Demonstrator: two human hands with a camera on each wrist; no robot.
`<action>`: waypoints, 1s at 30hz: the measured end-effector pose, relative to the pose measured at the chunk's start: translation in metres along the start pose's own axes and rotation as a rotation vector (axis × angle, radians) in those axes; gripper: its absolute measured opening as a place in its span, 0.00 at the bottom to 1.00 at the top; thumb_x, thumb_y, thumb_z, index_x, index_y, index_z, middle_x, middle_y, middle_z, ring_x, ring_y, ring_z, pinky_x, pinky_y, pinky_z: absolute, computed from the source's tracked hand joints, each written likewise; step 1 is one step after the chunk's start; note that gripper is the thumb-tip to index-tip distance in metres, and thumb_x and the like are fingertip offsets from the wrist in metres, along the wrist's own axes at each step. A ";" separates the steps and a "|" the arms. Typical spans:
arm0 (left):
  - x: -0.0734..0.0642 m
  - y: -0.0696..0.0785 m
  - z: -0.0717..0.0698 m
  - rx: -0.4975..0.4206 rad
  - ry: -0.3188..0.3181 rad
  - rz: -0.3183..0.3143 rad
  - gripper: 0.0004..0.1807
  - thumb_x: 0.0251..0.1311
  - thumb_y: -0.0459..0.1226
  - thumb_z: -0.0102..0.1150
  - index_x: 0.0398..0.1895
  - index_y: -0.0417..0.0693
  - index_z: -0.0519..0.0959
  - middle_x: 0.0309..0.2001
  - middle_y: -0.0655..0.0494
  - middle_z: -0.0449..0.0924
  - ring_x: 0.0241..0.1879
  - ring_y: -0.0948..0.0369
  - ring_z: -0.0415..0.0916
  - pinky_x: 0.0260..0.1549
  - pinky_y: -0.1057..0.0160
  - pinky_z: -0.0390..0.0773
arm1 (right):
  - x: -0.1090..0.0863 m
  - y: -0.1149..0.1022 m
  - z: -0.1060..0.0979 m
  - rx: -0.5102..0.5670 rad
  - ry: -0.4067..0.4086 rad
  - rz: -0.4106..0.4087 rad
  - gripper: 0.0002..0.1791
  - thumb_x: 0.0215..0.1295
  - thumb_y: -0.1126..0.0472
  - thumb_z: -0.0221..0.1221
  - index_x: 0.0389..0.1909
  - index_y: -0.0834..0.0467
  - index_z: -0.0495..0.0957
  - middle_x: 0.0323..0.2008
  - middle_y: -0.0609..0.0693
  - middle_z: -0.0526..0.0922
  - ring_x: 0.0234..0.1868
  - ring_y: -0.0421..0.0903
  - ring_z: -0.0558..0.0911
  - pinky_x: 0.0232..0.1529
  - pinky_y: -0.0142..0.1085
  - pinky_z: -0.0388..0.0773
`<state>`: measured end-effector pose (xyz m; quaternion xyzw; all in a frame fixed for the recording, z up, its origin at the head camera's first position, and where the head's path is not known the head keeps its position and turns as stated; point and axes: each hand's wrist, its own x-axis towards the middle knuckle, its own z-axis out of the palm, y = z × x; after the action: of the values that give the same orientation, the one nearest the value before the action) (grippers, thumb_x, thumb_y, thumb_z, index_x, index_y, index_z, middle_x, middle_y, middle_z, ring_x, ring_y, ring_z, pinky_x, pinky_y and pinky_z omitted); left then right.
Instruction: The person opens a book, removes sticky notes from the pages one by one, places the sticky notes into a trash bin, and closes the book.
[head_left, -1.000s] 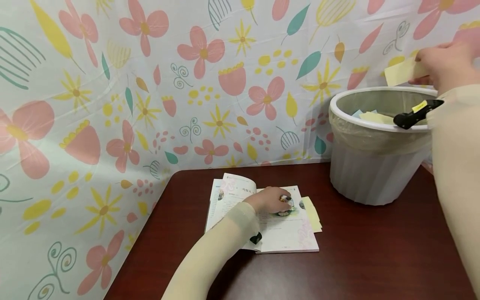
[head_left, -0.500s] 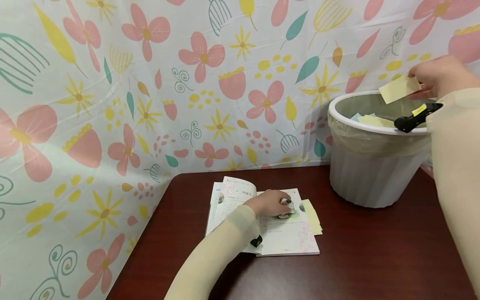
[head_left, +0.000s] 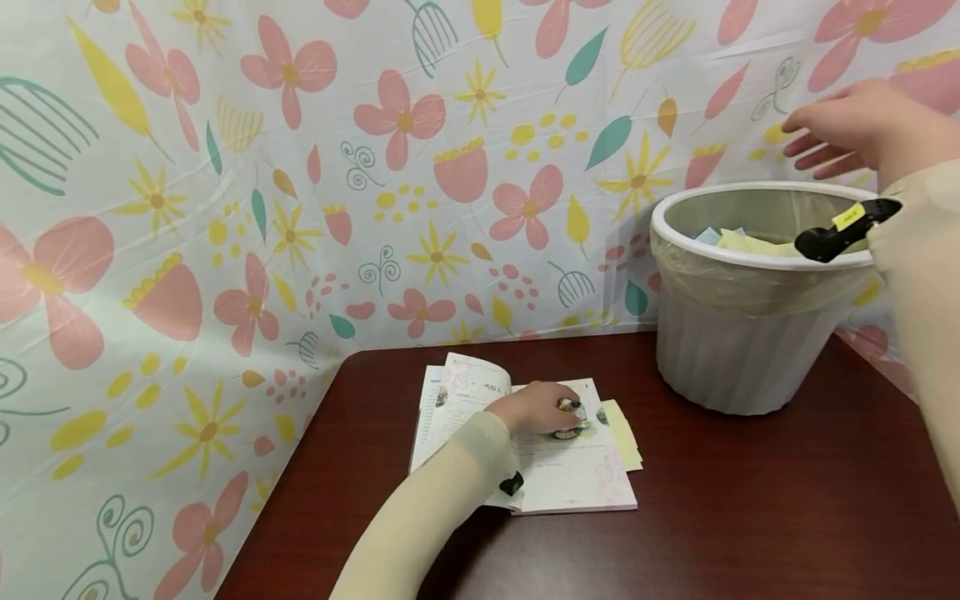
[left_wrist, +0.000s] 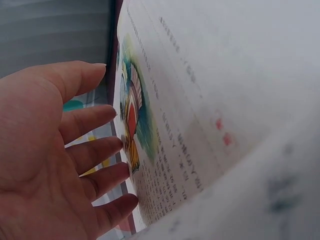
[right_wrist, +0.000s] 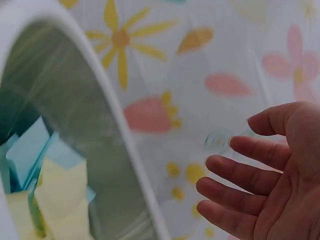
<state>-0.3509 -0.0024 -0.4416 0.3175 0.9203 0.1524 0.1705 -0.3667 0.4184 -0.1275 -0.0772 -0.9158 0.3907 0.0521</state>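
My left hand (head_left: 536, 407) rests on the right page of an open book (head_left: 577, 483), its fingertips touching the paper beside a printed picture (left_wrist: 132, 110). Its fingers are spread and relaxed. Yellow sticky notes (head_left: 624, 437) stick out from under the book's right edge. Up at the right, my right hand (head_left: 862, 125) hovers above the rim of a lined trash bin (head_left: 738, 333), fingers loosely extended with nothing in them. Inside the bin lie yellow paper notes (right_wrist: 62, 195) and light blue paper notes (right_wrist: 32, 150).
The bin stands at the back right of a dark red-brown table (head_left: 712, 500). A flower-printed cloth (head_left: 285, 192) hangs behind and to the left. A black wrist camera (head_left: 832, 237) on the right forearm overlaps the bin's rim.
The yellow sticky note that my right hand held over the bin has left its fingers. That hand has opened and risen a little. The left hand stays on the book.
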 end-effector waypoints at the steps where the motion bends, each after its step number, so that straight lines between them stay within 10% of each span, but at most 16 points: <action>1: 0.000 -0.001 0.000 -0.011 0.000 -0.001 0.28 0.71 0.57 0.55 0.72 0.67 0.73 0.69 0.67 0.75 0.71 0.63 0.71 0.66 0.58 0.75 | -0.002 -0.006 0.002 -0.005 -0.003 -0.032 0.30 0.78 0.42 0.45 0.71 0.55 0.68 0.21 0.26 0.78 0.25 0.30 0.81 0.30 0.33 0.84; 5: -0.002 -0.002 -0.002 -0.065 0.004 -0.002 0.28 0.71 0.56 0.55 0.72 0.66 0.73 0.68 0.64 0.76 0.66 0.63 0.74 0.62 0.57 0.77 | -0.017 -0.030 0.013 0.015 0.001 -0.151 0.11 0.77 0.43 0.50 0.49 0.42 0.75 0.24 0.24 0.80 0.28 0.27 0.81 0.29 0.26 0.82; 11: -0.005 -0.003 -0.003 -0.141 0.001 0.013 0.29 0.72 0.56 0.54 0.74 0.63 0.71 0.68 0.61 0.76 0.62 0.64 0.75 0.58 0.58 0.78 | -0.053 -0.053 0.051 -0.024 0.096 -0.284 0.22 0.75 0.44 0.55 0.62 0.50 0.79 0.28 0.22 0.79 0.31 0.24 0.79 0.30 0.19 0.76; 21: -0.011 -0.008 -0.004 -0.171 0.048 -0.013 0.29 0.73 0.56 0.54 0.74 0.63 0.71 0.70 0.60 0.74 0.67 0.59 0.74 0.64 0.54 0.76 | -0.117 -0.059 0.152 0.399 0.010 -0.626 0.11 0.71 0.61 0.63 0.51 0.55 0.87 0.38 0.33 0.90 0.38 0.31 0.87 0.37 0.24 0.83; 30: -0.026 -0.016 -0.006 -0.180 0.084 -0.019 0.31 0.74 0.55 0.54 0.76 0.59 0.69 0.75 0.59 0.69 0.75 0.54 0.67 0.70 0.50 0.71 | -0.129 -0.012 0.236 0.475 -0.165 -0.564 0.18 0.75 0.63 0.59 0.61 0.65 0.80 0.44 0.31 0.88 0.48 0.30 0.86 0.47 0.27 0.84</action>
<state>-0.3422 -0.0319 -0.4371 0.2854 0.9121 0.2463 0.1609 -0.2780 0.2197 -0.2858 0.2241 -0.7859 0.5675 0.1002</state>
